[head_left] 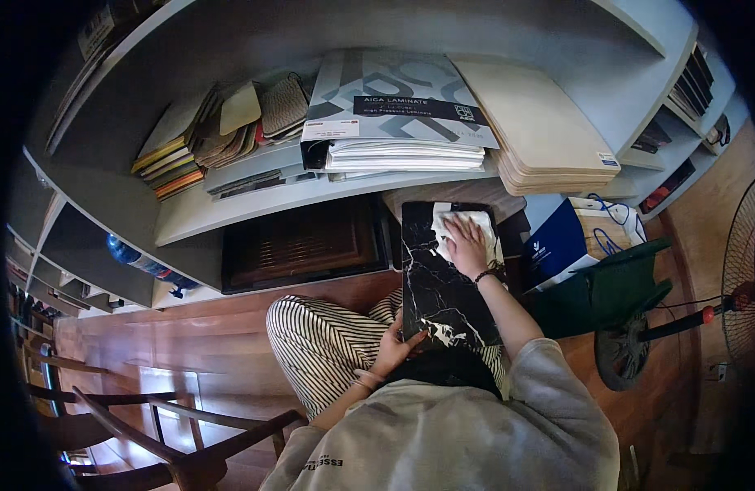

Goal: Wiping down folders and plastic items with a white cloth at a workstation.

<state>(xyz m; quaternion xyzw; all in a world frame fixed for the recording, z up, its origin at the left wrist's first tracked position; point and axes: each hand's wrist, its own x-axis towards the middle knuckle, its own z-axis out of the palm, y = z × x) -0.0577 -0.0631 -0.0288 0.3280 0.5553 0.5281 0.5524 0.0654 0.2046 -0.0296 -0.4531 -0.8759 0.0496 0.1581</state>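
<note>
A black panel with white marble-like veins lies across my lap, its far end toward the shelf. My left hand grips its near left corner, thumb on top and the other fingers at the edge, partly hidden. Near the panel's far right corner, my right hand presses a white cloth onto the surface. The cloth is crumpled under the palm and fingers, and it covers part of a white strip on the panel. A dark beaded bracelet circles my right wrist.
On the shelf ahead are a thick binder, a stack of beige boards and several sample pieces. To the right stand a blue-and-white paper bag, a dark green stand and a fan. A wooden chair is at left.
</note>
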